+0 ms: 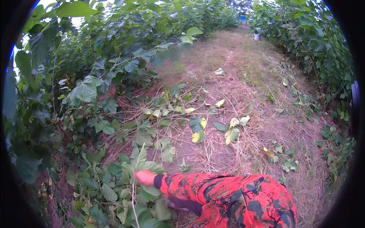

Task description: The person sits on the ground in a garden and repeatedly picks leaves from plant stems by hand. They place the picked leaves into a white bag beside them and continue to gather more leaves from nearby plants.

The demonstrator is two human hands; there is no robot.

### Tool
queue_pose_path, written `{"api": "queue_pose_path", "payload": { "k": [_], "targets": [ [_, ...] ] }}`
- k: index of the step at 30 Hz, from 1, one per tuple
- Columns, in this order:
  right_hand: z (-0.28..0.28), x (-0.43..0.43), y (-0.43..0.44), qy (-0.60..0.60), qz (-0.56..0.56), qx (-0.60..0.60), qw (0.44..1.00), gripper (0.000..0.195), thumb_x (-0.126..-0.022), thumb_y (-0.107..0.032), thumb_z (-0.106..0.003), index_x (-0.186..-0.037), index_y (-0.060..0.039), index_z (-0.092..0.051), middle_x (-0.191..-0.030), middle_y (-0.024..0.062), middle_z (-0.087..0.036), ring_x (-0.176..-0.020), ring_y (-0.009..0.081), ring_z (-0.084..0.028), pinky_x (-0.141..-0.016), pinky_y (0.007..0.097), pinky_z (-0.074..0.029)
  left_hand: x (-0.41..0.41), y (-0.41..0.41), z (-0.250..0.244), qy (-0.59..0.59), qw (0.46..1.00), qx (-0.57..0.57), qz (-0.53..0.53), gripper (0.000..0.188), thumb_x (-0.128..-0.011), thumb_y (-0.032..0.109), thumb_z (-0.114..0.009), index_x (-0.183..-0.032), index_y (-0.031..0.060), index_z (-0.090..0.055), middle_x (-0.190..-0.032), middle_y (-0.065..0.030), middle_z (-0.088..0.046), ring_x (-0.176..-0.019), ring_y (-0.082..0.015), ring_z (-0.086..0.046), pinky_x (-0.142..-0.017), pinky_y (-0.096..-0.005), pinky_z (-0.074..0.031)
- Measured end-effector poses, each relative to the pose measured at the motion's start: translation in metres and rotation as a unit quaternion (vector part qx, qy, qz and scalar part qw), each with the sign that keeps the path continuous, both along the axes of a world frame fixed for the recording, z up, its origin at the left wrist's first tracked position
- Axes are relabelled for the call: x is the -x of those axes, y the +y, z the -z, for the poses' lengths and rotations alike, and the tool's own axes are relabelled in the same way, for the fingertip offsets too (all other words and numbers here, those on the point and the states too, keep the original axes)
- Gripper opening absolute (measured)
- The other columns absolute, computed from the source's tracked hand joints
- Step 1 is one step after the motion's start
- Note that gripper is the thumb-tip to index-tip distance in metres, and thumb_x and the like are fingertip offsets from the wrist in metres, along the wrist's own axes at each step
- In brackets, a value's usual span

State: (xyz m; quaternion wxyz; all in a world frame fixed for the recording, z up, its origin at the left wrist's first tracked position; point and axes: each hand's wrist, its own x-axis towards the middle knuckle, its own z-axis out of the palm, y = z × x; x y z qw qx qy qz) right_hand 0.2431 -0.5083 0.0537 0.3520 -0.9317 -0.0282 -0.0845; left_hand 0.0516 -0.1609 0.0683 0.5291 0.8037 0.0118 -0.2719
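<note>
My right hand [144, 177], at the end of a red camouflage sleeve [196, 185] with a dark cuff, reaches across to the lower left. Its fingers are closed around a leafy branch [134, 201], whose pale bare stem runs down past the bottom of the view. Broad green leaves stand up just beyond the fist. Below and left of the hand lies a thick heap of leafy cuttings [109, 192], some leaves showing pale undersides. My left hand is out of view.
Leafy bushes line the left [85, 88] and right [316, 45] of a dirt path [216, 148] strewn with dry grass. A long branch [122, 62] juts in from the left. Cut branches [171, 111] and yellowing leaves [198, 136] lie ahead. A whitish object [257, 36] stands far off.
</note>
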Motion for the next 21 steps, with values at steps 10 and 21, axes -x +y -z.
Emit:
{"api": "queue_pose_path", "payload": {
  "k": [10, 21],
  "targets": [
    [0.009, -0.005, 0.003, -0.065, 0.015, 0.019, 0.998, 0.019, -0.066, -0.002, -0.054, -0.084, -0.0006, -0.059, -0.078, 0.0233, -0.062, -0.080, 0.0414, -0.062, -0.069, 0.0479, -0.050, 0.001, 0.002, -0.002, 0.001, 1.000, 0.006, -0.005, 0.025, -0.095, 0.031, -0.051, -0.092, 0.0085, -0.063, -0.076, 0.0013, -0.053, -0.069, -0.0111, -0.044, -0.061, -0.0286, -0.038],
    [0.015, -0.028, 0.006, 0.031, 0.186, -0.323, 0.928, 0.017, -0.083, -0.017, -0.060, -0.080, -0.0007, -0.063, -0.077, 0.0170, -0.064, -0.074, 0.0313, -0.063, -0.068, 0.0413, -0.049, 0.006, -0.001, -0.006, 0.005, 1.000, 0.013, 0.005, 0.025, -0.095, 0.031, -0.051, -0.093, 0.0096, -0.063, -0.076, 0.0014, -0.053, -0.069, -0.0110, -0.044, -0.061, -0.0287, -0.038]
  ]
}}
